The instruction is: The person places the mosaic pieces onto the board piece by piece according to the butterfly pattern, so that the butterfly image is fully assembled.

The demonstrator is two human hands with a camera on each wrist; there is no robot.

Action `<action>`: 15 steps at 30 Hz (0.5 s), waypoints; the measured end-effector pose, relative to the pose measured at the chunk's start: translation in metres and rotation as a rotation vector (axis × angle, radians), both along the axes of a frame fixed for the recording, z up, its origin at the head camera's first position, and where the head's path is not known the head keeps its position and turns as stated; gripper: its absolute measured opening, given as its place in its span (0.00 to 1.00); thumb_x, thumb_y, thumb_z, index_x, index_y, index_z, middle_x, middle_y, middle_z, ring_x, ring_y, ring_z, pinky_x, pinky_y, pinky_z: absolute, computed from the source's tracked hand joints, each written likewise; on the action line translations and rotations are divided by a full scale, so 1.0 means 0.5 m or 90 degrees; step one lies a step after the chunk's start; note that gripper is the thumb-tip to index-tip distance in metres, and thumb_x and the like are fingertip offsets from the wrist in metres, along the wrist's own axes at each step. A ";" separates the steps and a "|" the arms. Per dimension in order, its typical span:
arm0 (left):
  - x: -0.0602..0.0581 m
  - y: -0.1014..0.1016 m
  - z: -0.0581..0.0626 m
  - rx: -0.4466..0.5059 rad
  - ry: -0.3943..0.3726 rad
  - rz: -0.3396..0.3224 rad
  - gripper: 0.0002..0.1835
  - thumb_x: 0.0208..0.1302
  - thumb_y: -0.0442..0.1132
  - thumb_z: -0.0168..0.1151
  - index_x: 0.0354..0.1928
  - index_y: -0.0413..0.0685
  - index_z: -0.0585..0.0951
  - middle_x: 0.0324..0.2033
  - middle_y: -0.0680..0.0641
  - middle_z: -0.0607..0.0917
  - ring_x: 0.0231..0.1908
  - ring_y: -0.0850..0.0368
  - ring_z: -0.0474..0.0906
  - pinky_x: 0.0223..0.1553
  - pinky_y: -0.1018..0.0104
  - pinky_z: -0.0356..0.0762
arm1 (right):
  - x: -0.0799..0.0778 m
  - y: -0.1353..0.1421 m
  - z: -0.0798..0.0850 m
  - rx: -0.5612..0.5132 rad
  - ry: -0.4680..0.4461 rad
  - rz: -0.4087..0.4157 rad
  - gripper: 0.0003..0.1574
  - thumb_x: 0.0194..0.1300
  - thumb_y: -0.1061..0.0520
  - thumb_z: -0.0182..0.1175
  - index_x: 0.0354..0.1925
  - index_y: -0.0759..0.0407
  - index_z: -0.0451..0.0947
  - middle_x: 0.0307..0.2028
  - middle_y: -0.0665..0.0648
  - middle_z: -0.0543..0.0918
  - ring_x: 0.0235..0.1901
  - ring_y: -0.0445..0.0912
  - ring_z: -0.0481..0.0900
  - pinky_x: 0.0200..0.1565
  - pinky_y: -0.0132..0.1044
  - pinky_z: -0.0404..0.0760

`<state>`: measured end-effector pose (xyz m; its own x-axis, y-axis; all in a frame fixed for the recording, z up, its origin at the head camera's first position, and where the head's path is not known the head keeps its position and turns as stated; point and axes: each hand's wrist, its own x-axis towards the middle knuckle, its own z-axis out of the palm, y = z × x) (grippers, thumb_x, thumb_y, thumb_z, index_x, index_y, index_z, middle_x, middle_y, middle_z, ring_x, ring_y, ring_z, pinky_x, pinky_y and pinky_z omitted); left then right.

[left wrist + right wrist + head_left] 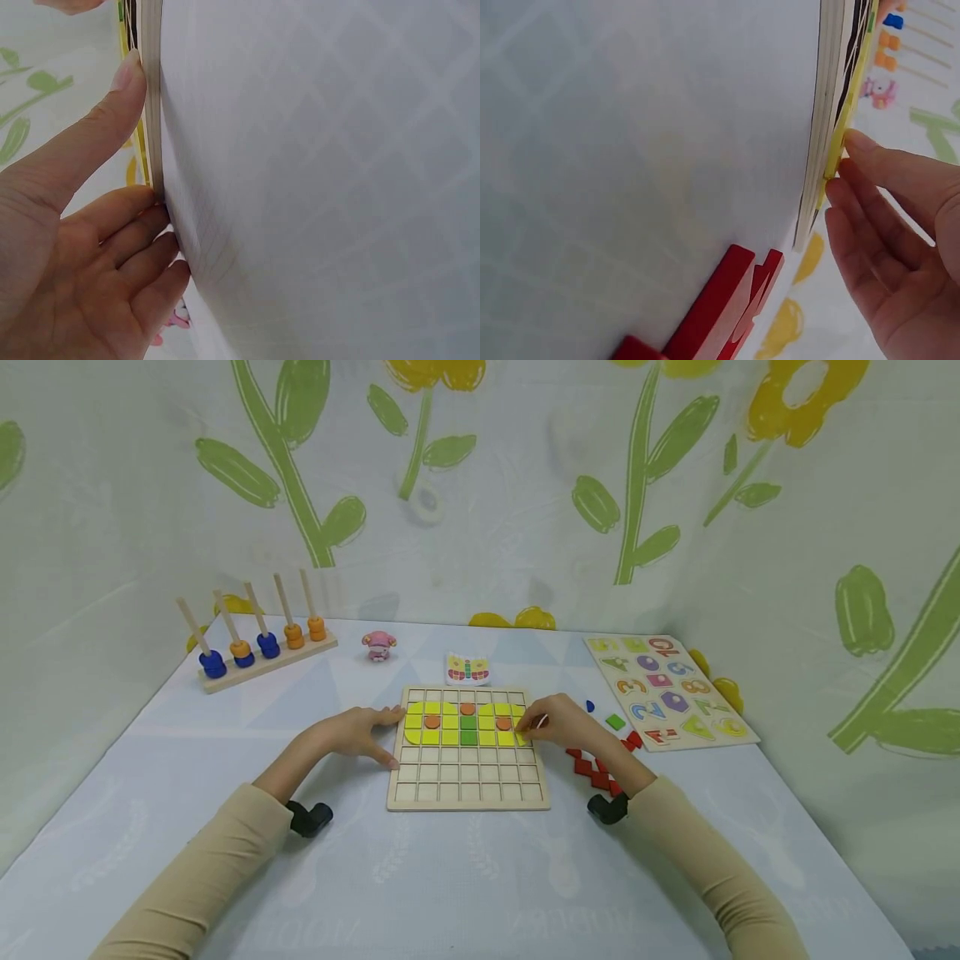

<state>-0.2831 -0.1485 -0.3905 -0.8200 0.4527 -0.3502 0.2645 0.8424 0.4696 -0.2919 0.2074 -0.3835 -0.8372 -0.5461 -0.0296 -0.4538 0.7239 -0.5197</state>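
Note:
A wooden grid board lies on the table, its upper rows filled with yellow tiles, orange round pieces and green squares. My left hand rests at the board's left side, thumb and fingers spread and touching its edge. At the right end of the yellow pattern, my right hand pinches a yellow tile between thumb and fingers. The right wrist view shows that tile against the board's face. Fingertips partly hide it in the head view.
Red tiles, a green tile and a blue piece lie right of the board. Behind it stands a butterfly pattern card. A pink figurine, a peg stacker and a number puzzle sit farther out.

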 end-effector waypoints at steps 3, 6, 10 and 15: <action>0.000 0.000 0.001 -0.002 0.000 -0.001 0.53 0.50 0.56 0.73 0.74 0.47 0.56 0.72 0.37 0.54 0.71 0.37 0.47 0.67 0.38 0.50 | 0.003 -0.001 0.000 -0.001 0.004 -0.007 0.07 0.59 0.63 0.68 0.37 0.56 0.88 0.37 0.51 0.84 0.35 0.44 0.78 0.41 0.33 0.81; 0.000 0.001 0.000 -0.004 -0.002 0.000 0.53 0.50 0.56 0.73 0.74 0.47 0.56 0.72 0.37 0.54 0.71 0.37 0.47 0.67 0.38 0.50 | 0.007 -0.001 0.002 -0.006 0.004 -0.008 0.07 0.58 0.64 0.68 0.37 0.57 0.88 0.38 0.51 0.85 0.36 0.44 0.78 0.42 0.34 0.82; -0.001 0.000 0.000 -0.005 -0.004 0.001 0.54 0.50 0.56 0.73 0.74 0.48 0.56 0.72 0.36 0.54 0.71 0.37 0.47 0.66 0.38 0.51 | 0.010 -0.001 0.003 -0.009 -0.003 -0.008 0.08 0.59 0.65 0.67 0.38 0.57 0.88 0.38 0.52 0.86 0.36 0.44 0.79 0.42 0.34 0.82; -0.001 0.000 0.000 -0.005 -0.004 0.001 0.54 0.50 0.57 0.73 0.74 0.48 0.55 0.72 0.36 0.54 0.71 0.36 0.47 0.66 0.38 0.51 | 0.014 0.001 0.003 -0.011 -0.005 -0.003 0.08 0.59 0.66 0.67 0.38 0.58 0.88 0.37 0.52 0.85 0.35 0.44 0.78 0.42 0.34 0.82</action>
<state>-0.2833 -0.1485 -0.3904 -0.8187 0.4479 -0.3593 0.2596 0.8469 0.4641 -0.2848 0.2079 -0.3822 -0.8398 -0.5423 -0.0265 -0.4459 0.7167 -0.5362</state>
